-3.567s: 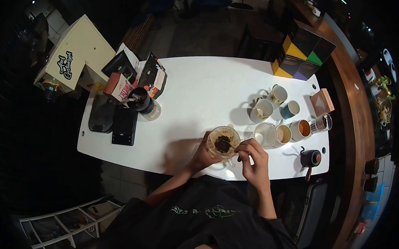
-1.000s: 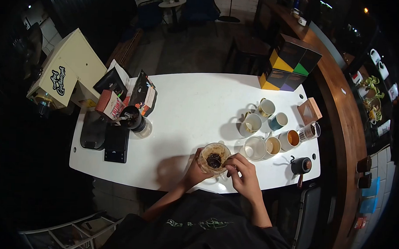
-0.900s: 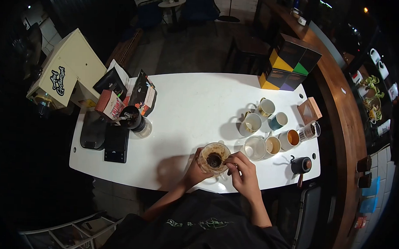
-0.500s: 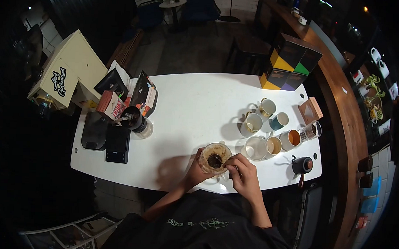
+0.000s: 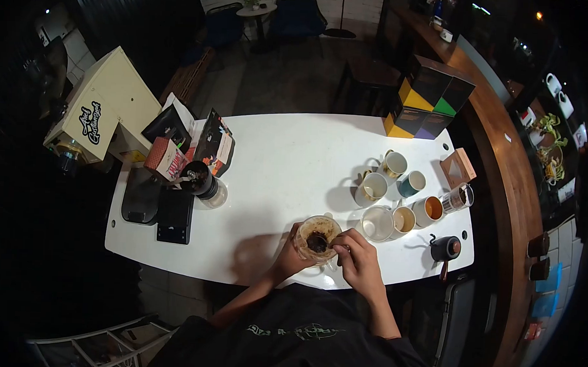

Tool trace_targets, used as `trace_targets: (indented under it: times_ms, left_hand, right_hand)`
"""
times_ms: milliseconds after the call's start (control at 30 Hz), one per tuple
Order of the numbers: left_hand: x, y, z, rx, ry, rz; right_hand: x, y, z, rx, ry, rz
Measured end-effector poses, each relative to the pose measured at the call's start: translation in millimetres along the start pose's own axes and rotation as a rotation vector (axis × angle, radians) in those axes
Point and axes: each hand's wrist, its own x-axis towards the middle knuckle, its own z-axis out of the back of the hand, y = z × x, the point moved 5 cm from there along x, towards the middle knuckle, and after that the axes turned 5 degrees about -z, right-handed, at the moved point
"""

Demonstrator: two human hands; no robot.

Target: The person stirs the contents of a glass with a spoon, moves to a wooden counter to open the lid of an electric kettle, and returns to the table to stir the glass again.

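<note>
Near the front edge of the white table, my left hand wraps round the side of a coffee dripper. Its inner wall is stained brown, and dark wet coffee grounds sit at the bottom. My right hand is at the dripper's right rim, fingers pinched on a thin spoon that reaches down inside. Most of the spoon is hidden by the fingers. Under the dripper there is clear glass, largely covered by my hands. Closest to my right hand stands a clear glass server.
Several cups, including a teal cup and an orange-lined cup, stand to the right, with a black gooseneck kettle. Left are a black scale, a hand grinder, coffee bags and a cream grinder machine. Stacked boxes stand at back right.
The view has shifted slightly, so the scene sits a little lower. Both hands keep their holds; the spoon hand has barely moved at the dripper's rim.
</note>
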Motion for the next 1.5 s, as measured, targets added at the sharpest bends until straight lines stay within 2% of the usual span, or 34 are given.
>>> trace_targets:
  times_ms: [300, 400, 467, 567, 700, 767, 1167, 1267, 1367, 1500]
  left_hand:
    - [0, -3, -1, 0.007, 0.008, 0.027]
    - [-1, 1, -1, -0.078, -0.009, 0.032]
    - [-2, 8, -1, -0.052, 0.014, 0.042]
    - [-3, 1, 0, -0.041, 0.022, 0.050]
    - [-5, 4, 1, -0.003, 0.017, 0.040]
    - [-3, 3, -1, -0.031, 0.017, 0.052]
    - [-1, -3, 1, 0.074, 0.017, 0.008]
    - [1, -10, 1, 0.032, 0.023, -0.002]
    - [1, -9, 0, 0.044, 0.016, -0.030]
    - [1, -6, -1, 0.008, 0.008, -0.001]
  right_hand:
    - [2, 2, 1, -0.006, -0.039, 0.000]
    - [2, 3, 1, -0.058, -0.022, 0.010]
    - [1, -4, 0, 0.030, 0.008, -0.085]
    - [2, -2, 2, -0.041, -0.049, -0.070]
    - [3, 4, 2, -0.033, -0.010, -0.031]
    - [4, 4, 4, 0.001, -0.080, -0.041]
    - [6, 6, 3, 0.003, -0.024, -0.044]
    - [7, 2, 2, -0.028, -0.100, 0.007]
    - [4, 2, 3, -0.040, -0.036, -0.013]
    - [4, 4, 3, 0.013, -0.087, 0.026]
